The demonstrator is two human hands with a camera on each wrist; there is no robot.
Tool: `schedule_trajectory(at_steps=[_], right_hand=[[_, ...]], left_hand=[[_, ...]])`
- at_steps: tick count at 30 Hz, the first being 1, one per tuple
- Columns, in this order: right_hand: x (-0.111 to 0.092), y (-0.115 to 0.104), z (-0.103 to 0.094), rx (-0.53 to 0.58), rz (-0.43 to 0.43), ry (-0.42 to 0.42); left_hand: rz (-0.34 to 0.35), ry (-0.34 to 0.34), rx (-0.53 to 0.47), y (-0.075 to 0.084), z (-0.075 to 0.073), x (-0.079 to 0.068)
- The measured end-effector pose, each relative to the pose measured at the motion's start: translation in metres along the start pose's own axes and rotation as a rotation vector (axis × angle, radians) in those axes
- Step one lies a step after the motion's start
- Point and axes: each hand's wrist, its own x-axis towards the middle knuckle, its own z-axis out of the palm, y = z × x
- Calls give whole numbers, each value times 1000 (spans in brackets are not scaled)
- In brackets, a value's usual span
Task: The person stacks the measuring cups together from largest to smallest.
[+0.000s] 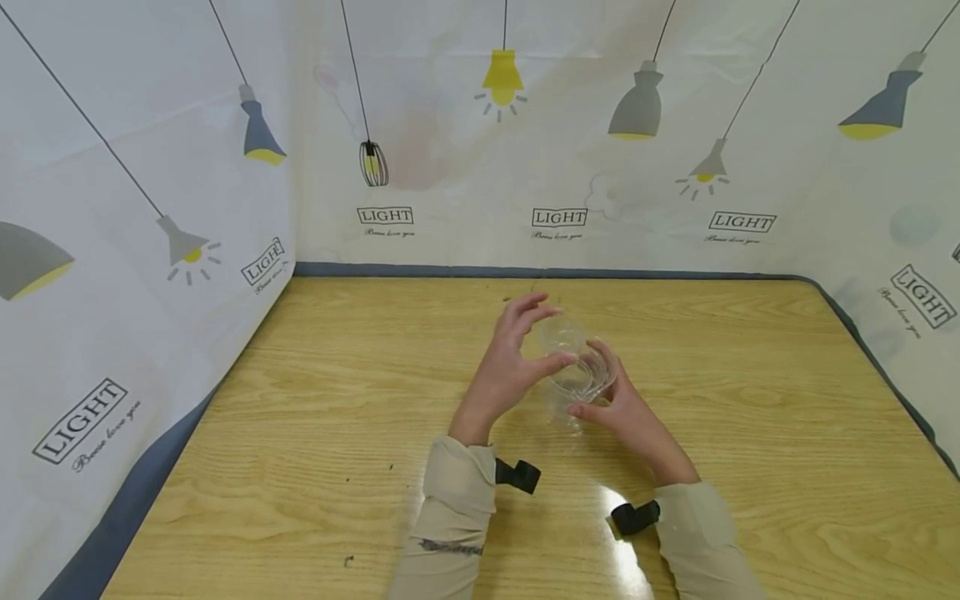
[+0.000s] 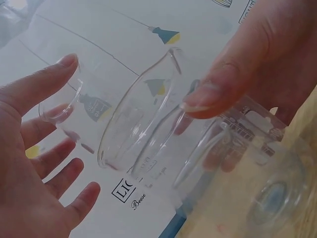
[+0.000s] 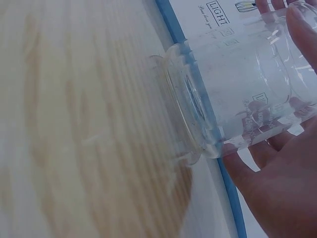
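My right hand grips a clear beaker from its right side, thumb in front and fingers behind. Printed markings show on its wall in the left wrist view, and several curved rims there suggest nested beakers; how many is hard to tell. Between the thumb and fingers of my left hand is a smaller clear beaker, just above and left of the larger one. The left wrist view shows the left fingertips around the small beaker's narrow end. In the right wrist view the larger beaker's thick base faces left.
A wood-grain table lies under both hands, with a few small dark marks on it. White sheets printed with lamps stand around its back and sides, edged by a blue strip.
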Motion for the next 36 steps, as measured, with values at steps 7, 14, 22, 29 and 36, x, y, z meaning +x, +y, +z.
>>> schedule_trajectory(at_steps=[7, 14, 22, 29, 36], right_hand=[[4, 16, -1, -17, 13, 13], [1, 9, 0, -13, 22, 12], [-3, -9, 4, 8, 28, 2], [-2, -6, 3, 9, 14, 4], [-2, -7, 4, 6, 6, 8]], left_hand=[[-4, -16, 8, -3, 4, 1], [-8, -45, 14, -7, 7, 0], [-22, -46, 10, -12, 12, 1], [-31, -66, -4, -15, 15, 0], [-41, -74, 5, -17, 17, -1]])
